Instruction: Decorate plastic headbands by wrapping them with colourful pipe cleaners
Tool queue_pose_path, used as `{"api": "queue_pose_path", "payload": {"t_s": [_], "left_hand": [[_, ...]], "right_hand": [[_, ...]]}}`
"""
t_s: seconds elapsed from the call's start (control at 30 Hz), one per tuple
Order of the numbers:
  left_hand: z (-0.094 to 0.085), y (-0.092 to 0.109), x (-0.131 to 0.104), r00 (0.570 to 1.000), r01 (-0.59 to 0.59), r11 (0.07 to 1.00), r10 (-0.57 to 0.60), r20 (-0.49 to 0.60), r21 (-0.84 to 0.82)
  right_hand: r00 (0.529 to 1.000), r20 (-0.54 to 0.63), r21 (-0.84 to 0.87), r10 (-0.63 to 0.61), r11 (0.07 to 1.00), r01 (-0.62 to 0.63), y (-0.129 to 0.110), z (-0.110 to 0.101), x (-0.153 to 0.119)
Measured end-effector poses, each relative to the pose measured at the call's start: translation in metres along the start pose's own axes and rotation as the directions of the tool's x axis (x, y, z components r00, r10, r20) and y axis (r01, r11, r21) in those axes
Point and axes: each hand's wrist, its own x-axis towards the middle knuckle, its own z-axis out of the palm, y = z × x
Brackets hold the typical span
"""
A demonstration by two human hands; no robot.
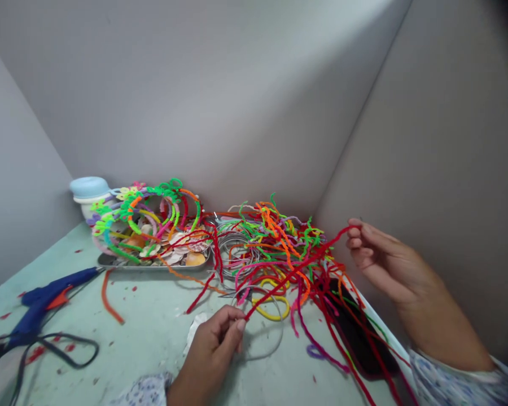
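Observation:
A red pipe cleaner [290, 274] stretches at a slant between my two hands. My left hand [214, 352], low in the middle, pinches its lower end between thumb and fingers. My right hand [385, 262], raised at the right, pinches the upper end with its fingertips. Behind and below the strand lies a tangled heap of colourful pipe cleaners [279, 225]. Beside my left hand a grey wire ring [275, 347] rests on the table, partly hidden by that hand. Yellow scissor handles [284, 316] show under the red strand.
A metal tray [152, 268] holds shells and colourful fuzzy headbands [129, 217]. Behind it stands a white jar with a blue lid [90, 187]. A blue glue gun [38, 299] with a dark cord lies left. A dark phone [362, 338] lies right. Grey walls enclose the table.

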Motion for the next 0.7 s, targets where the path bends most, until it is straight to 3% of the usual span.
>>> {"api": "queue_pose_path", "payload": {"t_s": [0.1, 0.47, 0.7], "left_hand": [[0.001, 0.001, 0.000, 0.998, 0.006, 0.999, -0.008, 0.065, 0.031], [0.007, -0.007, -0.002, 0.990, 0.086, 0.996, -0.088, 0.107, 0.025], [0.008, -0.007, -0.004, 0.987, 0.107, 0.993, -0.111, 0.112, 0.040]], "right_hand": [[0.998, -0.024, 0.074, 0.064, 0.995, -0.062, 0.001, 0.002, 0.001], [0.956, -0.202, -0.132, -0.212, 0.973, 0.188, 0.009, -0.007, 0.011], [0.949, -0.203, -0.142, -0.240, 0.966, 0.214, 0.008, -0.010, 0.011]]}}
